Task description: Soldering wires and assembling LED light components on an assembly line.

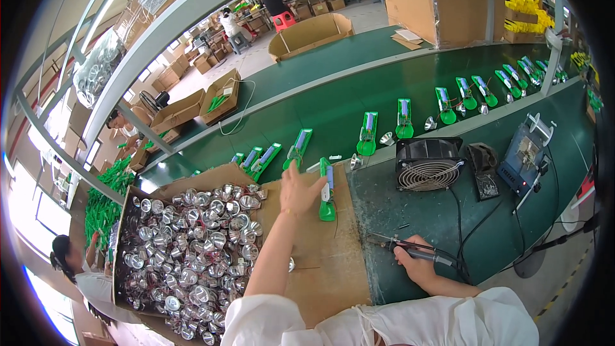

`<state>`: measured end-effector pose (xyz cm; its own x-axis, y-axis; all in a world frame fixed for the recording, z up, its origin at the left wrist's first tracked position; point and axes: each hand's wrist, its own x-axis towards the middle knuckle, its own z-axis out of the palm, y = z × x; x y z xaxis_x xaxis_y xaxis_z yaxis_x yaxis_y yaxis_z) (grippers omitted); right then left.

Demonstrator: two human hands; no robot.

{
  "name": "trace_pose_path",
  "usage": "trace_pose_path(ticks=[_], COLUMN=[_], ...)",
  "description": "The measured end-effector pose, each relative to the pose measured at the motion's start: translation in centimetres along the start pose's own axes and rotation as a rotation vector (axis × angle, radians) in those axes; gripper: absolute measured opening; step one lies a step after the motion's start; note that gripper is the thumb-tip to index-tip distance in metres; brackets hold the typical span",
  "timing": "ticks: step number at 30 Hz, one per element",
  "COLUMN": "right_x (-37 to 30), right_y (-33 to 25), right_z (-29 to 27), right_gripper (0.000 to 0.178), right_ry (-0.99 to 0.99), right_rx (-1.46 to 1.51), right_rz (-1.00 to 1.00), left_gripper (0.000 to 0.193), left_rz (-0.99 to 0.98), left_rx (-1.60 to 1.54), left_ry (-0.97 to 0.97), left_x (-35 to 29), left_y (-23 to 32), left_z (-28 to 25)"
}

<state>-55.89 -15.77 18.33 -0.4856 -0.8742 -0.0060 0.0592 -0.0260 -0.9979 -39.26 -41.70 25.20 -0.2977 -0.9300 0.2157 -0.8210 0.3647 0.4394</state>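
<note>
My left hand [298, 191] is stretched out with its fingers spread, holding nothing I can see. Its fingertips come up against a green flashlight housing [300, 145] at the belt's near edge; whether they touch it I cannot tell. Beside the thumb, another green housing [327, 195] with a blue-grey cell lies on the brown cardboard sheet [330, 256]. At the right, my right hand [419, 266] is closed around a soldering iron [419, 251], its tip pointing left over the dark green bench top. A small silver reflector [356, 162] lies near the belt's edge.
A cardboard box of silver reflectors [192, 250] stands at the left. More green housings [404, 118] line the green belt [339, 106]. A black fan [428, 163], a black holder [483, 170] and a blue soldering station [522, 160] with cables occupy the right. Several people work farther off.
</note>
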Motion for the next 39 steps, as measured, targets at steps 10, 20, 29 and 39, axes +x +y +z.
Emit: trace_pose_path(ticks=[10, 20, 29, 39], right_x=[0.0, 0.4, -0.2, 0.1], right_y=[-0.8, -0.8, -1.3, -0.8], right_z=[-0.6, -0.7, -0.8, -0.4], right_gripper=[0.015, 0.014, 0.013, 0.014], right_ry=[-0.008, -0.037, -0.005, -0.008], right_rx=[0.07, 0.118, 0.133, 0.122], right_rz=[0.107, 0.135, 0.121, 0.117], left_gripper=[0.052, 0.019, 0.019, 0.026], left_rz=[0.047, -0.196, -0.251, -0.148], left_rx=[-0.049, -0.945, -0.811, -0.396], left_ry=[-0.007, -0.337, -0.584, -0.42], left_x=[5.5, 1.5, -7.6, -6.6], left_y=[-0.2, -4.3, -1.1, -2.5], left_z=[2.8, -2.1, -2.6, -0.6])
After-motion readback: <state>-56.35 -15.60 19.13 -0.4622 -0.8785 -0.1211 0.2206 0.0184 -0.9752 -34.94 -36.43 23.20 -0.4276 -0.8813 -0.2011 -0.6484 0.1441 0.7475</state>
